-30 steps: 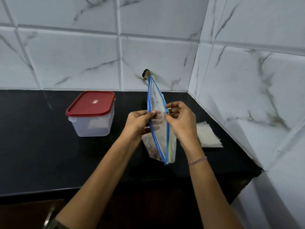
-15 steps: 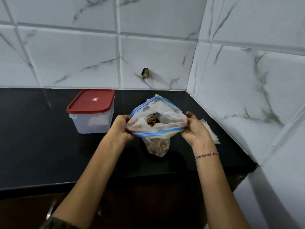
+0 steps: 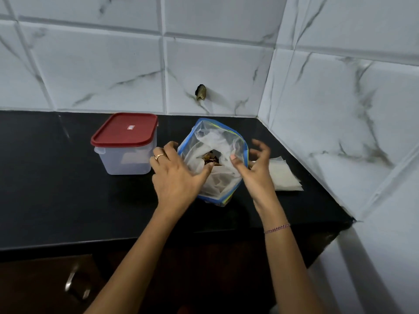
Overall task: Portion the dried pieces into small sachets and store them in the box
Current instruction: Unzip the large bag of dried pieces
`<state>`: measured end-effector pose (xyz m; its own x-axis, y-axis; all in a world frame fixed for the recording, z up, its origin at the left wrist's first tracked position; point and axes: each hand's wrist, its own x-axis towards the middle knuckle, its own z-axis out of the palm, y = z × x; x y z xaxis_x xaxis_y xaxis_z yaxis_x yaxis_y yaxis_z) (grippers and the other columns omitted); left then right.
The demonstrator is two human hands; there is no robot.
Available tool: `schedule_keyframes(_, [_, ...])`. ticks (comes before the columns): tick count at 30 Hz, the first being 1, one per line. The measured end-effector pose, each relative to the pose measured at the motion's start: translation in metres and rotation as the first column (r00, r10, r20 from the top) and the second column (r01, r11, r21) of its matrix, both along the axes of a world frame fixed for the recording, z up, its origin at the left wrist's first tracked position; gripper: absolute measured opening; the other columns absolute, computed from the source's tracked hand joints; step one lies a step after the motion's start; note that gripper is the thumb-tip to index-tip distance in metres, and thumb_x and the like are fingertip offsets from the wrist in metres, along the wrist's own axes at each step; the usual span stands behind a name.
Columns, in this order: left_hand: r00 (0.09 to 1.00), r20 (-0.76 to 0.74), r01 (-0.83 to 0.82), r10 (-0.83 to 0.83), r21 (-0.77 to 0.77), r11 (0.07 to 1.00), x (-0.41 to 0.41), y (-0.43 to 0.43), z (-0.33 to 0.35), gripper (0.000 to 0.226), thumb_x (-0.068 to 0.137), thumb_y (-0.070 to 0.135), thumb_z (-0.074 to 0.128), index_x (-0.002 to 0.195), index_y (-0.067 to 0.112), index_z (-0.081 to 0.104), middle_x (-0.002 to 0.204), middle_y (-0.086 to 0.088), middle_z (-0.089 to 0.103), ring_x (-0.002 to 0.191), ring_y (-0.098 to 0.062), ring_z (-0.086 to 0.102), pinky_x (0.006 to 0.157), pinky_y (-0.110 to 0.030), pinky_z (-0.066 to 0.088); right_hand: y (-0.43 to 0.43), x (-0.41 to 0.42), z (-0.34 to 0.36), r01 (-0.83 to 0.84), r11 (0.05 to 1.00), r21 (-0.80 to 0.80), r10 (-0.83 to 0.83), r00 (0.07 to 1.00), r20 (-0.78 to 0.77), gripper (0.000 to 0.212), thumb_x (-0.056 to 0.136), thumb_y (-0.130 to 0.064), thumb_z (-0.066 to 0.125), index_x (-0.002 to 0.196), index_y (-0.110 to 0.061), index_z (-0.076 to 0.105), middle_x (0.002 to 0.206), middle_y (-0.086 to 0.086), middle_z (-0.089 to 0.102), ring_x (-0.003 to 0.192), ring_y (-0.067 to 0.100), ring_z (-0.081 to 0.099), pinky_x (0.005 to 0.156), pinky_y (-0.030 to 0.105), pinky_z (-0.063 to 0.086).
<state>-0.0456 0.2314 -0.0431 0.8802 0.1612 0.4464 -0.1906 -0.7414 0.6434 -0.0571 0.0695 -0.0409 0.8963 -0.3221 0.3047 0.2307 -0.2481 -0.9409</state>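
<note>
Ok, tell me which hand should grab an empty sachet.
Right, probably. The right hand sits next to the sachet stack, which lies just right of the open zip bag. The left hand is at the bag's other side, so it would have to cross it.
</note>
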Motion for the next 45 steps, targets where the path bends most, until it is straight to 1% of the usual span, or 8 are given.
schedule_keyframes(6, [0.963, -0.269, 0.03, -0.027, 0.008, 1.0, -0.01, 0.011, -0.005, 0.066, 0.075, 0.072, 0.054, 0.098, 0.012, 0.044, 0.091, -0.005, 0.059, 0.081, -0.025, 0.061, 0.058, -0.031, 0.041, 0.005, -0.028, -0.001, 0.024, 0.936, -0.352, -0.123, 0.956, -0.265, 0.054, 0.074, -0.058, 0.068, 0.104, -0.016, 0.05, 0.096, -0.004, 0.057, 0.08, 0.004, 0.056, 0.059, 0.017, 0.041])
schedule_keyframes(10, [0.91, -0.356, 0.094, -0.21, -0.317, 0.944, -0.004, 0.011, -0.012, 0.031, 0.083, 0.038, 0.064, 0.094, 0.011, 0.055, 0.073, -0.006, 0.069, 0.061, -0.02, 0.069, 0.066, -0.038, 0.059, 0.011, -0.03, -0.01, -0.029, 0.999, 0.015, 0.032, 0.958, -0.285, 0.028, 0.09, -0.027, 0.062, 0.108, -0.006, 0.063, 0.084, -0.002, 0.066, 0.06, 0.003, 0.064, 0.051, 0.015, 0.051])
schedule_keyframes(17, [0.83, -0.313, -0.164, -0.461, -0.928, 0.334, -0.002, 0.007, 0.002, 0.015, 0.092, 0.002, 0.055, 0.107, 0.002, 0.056, 0.095, -0.018, 0.066, 0.069, -0.021, 0.07, 0.05, -0.027, 0.058, 0.016, -0.027, -0.002, 0.043, 0.512, 0.858, 0.233, 0.954, -0.186, 0.018, 0.095, 0.003, 0.044, 0.092, -0.006, 0.06, 0.091, 0.013, 0.066, 0.087, 0.024, 0.064, 0.082, 0.039, 0.054])
schedule_keyframes(24, [0.769, -0.243, -0.412, -0.591, -0.896, -0.167, 0.0, 0.002, 0.006, 0.036, 0.092, -0.005, 0.038, 0.126, -0.001, 0.05, 0.102, -0.023, 0.062, 0.093, -0.033, 0.064, 0.069, -0.046, 0.053, 0.018, -0.015, -0.001, 0.08, 0.17, 0.982, 0.226, 0.967, -0.117, 0.023, 0.098, -0.001, 0.035, 0.099, 0.0, 0.058, 0.116, 0.021, 0.061, 0.12, 0.03, 0.053, 0.081, 0.042, 0.049])
schedule_keyframes(32, [0.739, -0.335, -0.379, -0.585, -0.924, 0.051, -0.017, -0.018, 0.002, 0.029, 0.086, -0.003, 0.035, 0.101, 0.005, 0.058, 0.101, -0.018, 0.064, 0.085, -0.03, 0.063, 0.068, -0.041, 0.054, 0.031, -0.017, -0.002, 0.133, 0.357, 0.925, 0.196, 0.957, -0.214, 0.023, 0.097, -0.009, 0.041, 0.09, -0.005, 0.063, 0.095, 0.017, 0.063, 0.089, 0.03, 0.062, 0.093, 0.047, 0.047])
schedule_keyframes(37, [0.743, -0.455, -0.288, -0.492, -0.88, 0.379, -0.014, -0.015, 0.001, 0.032, 0.087, 0.008, 0.041, 0.116, 0.01, 0.053, 0.107, -0.013, 0.06, 0.092, -0.026, 0.061, 0.069, -0.038, 0.053, 0.029, -0.009, -0.01, 0.354, 0.578, 0.735, -0.031, 0.91, -0.413, 0.023, 0.096, -0.008, 0.043, 0.119, -0.008, 0.045, 0.105, 0.013, 0.056, 0.103, 0.023, 0.056, 0.098, 0.04, 0.047])
schedule_keyframes(41, [0.918, -0.358, -0.009, -0.174, -0.455, 0.89, -0.016, -0.009, -0.001, 0.035, 0.095, 0.029, 0.043, 0.128, 0.019, 0.039, 0.128, -0.008, 0.045, 0.11, -0.023, 0.051, 0.089, -0.038, 0.047, 0.035, -0.034, -0.009, 0.44, 0.834, 0.332, -0.485, 0.872, 0.062, 0.033, 0.085, 0.01, 0.038, 0.109, -0.012, 0.03, 0.111, 0.003, 0.04, 0.102, 0.02, 0.049, 0.08, 0.015, 0.046])
schedule_keyframes(45, [0.998, 0.043, -0.028, 0.041, -0.261, 0.965, -0.017, -0.018, 0.009, 0.062, 0.094, 0.028, 0.047, 0.148, 0.009, 0.024, 0.143, -0.015, 0.031, 0.128, -0.028, 0.035, 0.091, -0.033, 0.035, 0.045, -0.041, -0.003, 0.634, 0.759, -0.147, -0.405, 0.637, 0.655, 0.045, 0.068, 0.015, 0.044, 0.112, 0.002, 0.04, 0.126, 0.019, 0.036, 0.119, 0.031, 0.039, 0.106, 0.035, 0.034])
